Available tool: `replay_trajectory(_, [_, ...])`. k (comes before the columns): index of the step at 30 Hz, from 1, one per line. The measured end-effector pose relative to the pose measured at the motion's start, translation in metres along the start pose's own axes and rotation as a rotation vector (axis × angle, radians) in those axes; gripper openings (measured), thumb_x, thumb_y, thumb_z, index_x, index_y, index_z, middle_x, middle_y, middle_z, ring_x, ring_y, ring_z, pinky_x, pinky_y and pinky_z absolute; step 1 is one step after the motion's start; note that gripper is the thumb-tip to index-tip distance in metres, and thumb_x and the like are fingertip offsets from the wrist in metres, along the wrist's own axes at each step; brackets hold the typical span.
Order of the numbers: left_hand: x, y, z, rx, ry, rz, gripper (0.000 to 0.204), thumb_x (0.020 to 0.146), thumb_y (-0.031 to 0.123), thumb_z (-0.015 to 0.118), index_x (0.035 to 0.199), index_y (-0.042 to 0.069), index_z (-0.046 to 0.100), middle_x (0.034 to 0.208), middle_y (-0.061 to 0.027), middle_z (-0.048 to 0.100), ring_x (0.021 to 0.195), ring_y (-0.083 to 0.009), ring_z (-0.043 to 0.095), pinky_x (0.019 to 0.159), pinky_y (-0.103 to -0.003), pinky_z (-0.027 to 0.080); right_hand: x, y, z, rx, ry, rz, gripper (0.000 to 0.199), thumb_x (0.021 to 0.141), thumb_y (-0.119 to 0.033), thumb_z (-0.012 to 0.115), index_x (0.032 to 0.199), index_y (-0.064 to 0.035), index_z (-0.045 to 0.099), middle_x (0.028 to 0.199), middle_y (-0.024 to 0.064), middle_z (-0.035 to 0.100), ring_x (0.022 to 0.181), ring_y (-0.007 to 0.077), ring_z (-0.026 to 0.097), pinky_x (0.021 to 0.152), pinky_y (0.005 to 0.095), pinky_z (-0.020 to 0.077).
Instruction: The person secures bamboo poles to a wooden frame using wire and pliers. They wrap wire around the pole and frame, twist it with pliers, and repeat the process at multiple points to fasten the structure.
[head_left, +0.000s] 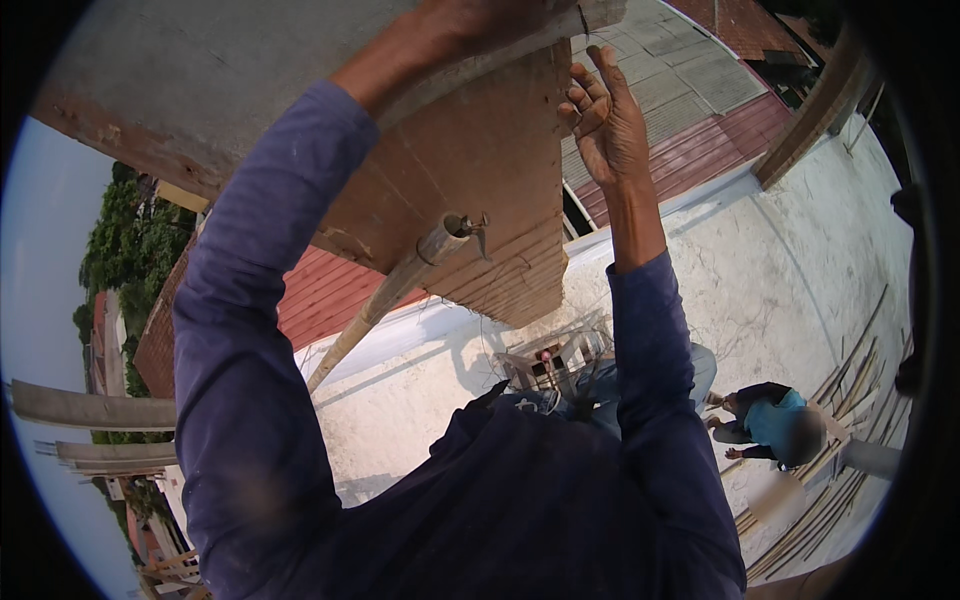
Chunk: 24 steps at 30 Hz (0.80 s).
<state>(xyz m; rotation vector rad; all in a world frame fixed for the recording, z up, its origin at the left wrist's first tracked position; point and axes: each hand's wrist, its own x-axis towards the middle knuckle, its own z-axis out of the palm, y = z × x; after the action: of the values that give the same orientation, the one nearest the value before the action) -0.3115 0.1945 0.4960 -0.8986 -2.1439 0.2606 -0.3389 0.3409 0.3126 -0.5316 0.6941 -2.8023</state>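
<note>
At the top edge of the view my left hand (490,14) lies over the pale edge strip of a raised structure, beside its grey upper surface (250,70). Its fingers are dark and partly cut off, so their grip is hidden. My right hand (608,125) is raised just beyond the end of the brown wooden panel (490,170). Its fingers are half curled and apart, with nothing visible held in them. A thin dark wire (584,22) hangs from the strip close to its fingertips. Below the panel, a slanting round prop (395,285) carries a metal clamp near its top.
A ladder-like frame (545,370) stands beneath me on the pale concrete floor (760,270). Another person (775,425) in teal and dark clothing is below at right, beside several long thin poles (820,490). Red roofing (330,290) and a wooden post (815,115) lie beyond.
</note>
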Motion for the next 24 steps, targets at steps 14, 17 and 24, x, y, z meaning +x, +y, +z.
replay_trajectory(14, [0.001,-0.006,0.009,-0.015,0.002,-0.06,0.019,0.089,0.024,0.079,0.103,0.01,0.078,0.103,-0.0084,0.078,0.103,-0.0238,0.072,0.112,-0.043,0.039,-0.198,0.191,-0.064,-0.837,-0.002,0.157,0.033,0.104,-0.028,0.056,0.121,-0.0005,0.062,0.112,0.0168,0.066,0.106,0.0299,0.061,0.091,0.0442,0.0467])
replay_trajectory(17, [0.0,-0.006,0.01,-0.035,0.024,-0.055,0.019,0.089,0.022,0.079,0.103,0.01,0.077,0.105,-0.0084,0.077,0.102,-0.0244,0.072,0.11,-0.043,0.041,-0.196,0.183,-0.05,-0.857,0.138,-0.112,0.039,0.105,-0.035,0.056,0.122,-0.0003,0.059,0.106,0.0133,0.059,0.095,0.0259,0.054,0.089,0.0425,0.0441])
replay_trajectory(24, [-0.001,-0.008,0.012,-0.092,0.027,-0.045,0.015,0.087,0.016,0.078,0.099,0.008,0.074,0.103,-0.0094,0.074,0.098,-0.0293,0.07,0.099,-0.041,0.049,-0.111,0.087,-0.005,-0.862,0.229,-0.596,0.081,0.097,-0.056,0.07,0.147,-0.0032,0.034,0.111,0.0007,0.04,0.088,0.0117,0.042,0.08,0.0272,0.0406])
